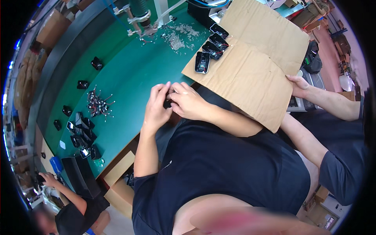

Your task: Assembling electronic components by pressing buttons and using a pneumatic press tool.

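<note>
My left hand (157, 107) and my right hand (190, 101) meet above the near edge of the green table (133, 74). Both have curled fingers, closed around a small dark thing (167, 104) that they mostly hide; its kind cannot be made out. To the right lies a flat brown cardboard sheet (250, 66) over the table's edge, with several black plastic housings (202, 62) at its left side. Left of my hands, a tangle of small black parts with red and white wires (98, 102) rests on the green surface.
At right, another person's hand (299, 85) grips the cardboard. A press-like tool (140, 15) stands at the back beside scattered small pale pieces (178, 37). More black housings (82, 131) are piled at left, near a long black bin (80, 176). Another person (74, 203) works at lower left.
</note>
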The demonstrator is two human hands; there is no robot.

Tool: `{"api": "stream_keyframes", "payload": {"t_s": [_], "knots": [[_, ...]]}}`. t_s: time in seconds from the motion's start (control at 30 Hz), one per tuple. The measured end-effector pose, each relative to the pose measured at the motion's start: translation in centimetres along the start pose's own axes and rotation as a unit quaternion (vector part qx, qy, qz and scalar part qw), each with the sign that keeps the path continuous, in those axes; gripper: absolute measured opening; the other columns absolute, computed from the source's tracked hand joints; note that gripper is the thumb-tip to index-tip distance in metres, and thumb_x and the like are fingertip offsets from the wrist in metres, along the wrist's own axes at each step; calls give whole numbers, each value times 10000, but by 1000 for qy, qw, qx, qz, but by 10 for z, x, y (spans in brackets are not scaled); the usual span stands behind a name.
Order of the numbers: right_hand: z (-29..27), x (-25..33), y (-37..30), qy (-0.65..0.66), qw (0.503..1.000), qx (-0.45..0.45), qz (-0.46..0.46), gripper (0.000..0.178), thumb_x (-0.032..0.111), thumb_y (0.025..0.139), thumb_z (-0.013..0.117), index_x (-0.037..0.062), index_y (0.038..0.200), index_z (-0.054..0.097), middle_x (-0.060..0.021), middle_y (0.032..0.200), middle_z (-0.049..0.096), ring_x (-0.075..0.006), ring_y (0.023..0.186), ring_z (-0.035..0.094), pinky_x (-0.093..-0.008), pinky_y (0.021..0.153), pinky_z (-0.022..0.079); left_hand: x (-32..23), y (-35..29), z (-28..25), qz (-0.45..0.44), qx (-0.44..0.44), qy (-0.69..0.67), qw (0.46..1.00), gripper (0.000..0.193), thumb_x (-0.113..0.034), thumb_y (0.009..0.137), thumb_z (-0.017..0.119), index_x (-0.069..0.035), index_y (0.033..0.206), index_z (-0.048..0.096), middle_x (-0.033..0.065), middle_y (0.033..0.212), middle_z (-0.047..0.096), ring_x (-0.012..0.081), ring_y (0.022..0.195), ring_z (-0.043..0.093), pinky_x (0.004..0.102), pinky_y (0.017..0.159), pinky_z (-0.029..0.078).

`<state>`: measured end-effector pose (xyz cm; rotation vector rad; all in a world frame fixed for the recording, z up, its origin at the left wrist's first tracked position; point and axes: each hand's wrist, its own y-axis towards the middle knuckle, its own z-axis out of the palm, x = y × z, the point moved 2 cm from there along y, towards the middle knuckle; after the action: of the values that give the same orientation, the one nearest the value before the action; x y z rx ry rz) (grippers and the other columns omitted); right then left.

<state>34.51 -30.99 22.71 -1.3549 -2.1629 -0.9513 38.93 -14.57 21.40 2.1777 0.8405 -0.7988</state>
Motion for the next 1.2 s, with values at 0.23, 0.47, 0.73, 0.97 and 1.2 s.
{"api": "stream_keyframes", "payload": {"t_s": [0.23, 0.47, 0.73, 0.97, 1.2], "knots": [[-17, 75, -27, -92, 994, 52, 28, 461, 145, 848, 760, -6, 1267, 640, -153, 1312, 598, -351, 1146, 586, -453, 958, 506, 17, -1, -10, -17, -31, 6, 999, 789, -9, 725, 815, -52, 1454, 515, 199, 1335, 475, 393, 1230, 564, 424, 992, 524], [-148, 137, -35, -83, 978, 163, 101, 394, 223, 919, 728, 45, 1264, 658, -167, 1130, 698, -367, 1046, 678, -439, 913, 551, 38, -4, -23, -73, -128, 216, 965, 728, -106, 816, 803, -43, 1471, 493, 235, 1401, 447, 481, 1326, 460, 577, 1141, 345], [-207, -59, 85, -412, 879, 191, 143, 796, 150, 810, 741, 232, 1535, 425, -198, 1452, 511, -411, 1196, 623, -492, 983, 532, -28, 70, 38, 61, -77, 106, 990, 590, -357, 880, 762, -62, 1365, 601, 193, 1410, 521, 401, 1305, 493, 505, 1069, 415], [-183, -108, 102, -492, 782, 337, 179, 636, 240, 828, 747, 278, 1434, 558, -137, 1459, 497, -378, 1152, 651, -488, 956, 538, -25, 135, 85, -45, -57, 149, 986, 586, -428, 873, 758, -109, 1348, 632, 163, 1314, 568, 372, 1214, 554, 503, 954, 513], [-177, -136, 79, -472, 830, 268, 127, 421, 260, 880, 745, 182, 1285, 659, -154, 1285, 556, -374, 1071, 656, -488, 923, 533, -15, 156, 110, -81, -17, 149, 985, 352, -356, 911, 697, -94, 1144, 681, 120, 1111, 634, 322, 1085, 630, 480, 868, 566]]}}
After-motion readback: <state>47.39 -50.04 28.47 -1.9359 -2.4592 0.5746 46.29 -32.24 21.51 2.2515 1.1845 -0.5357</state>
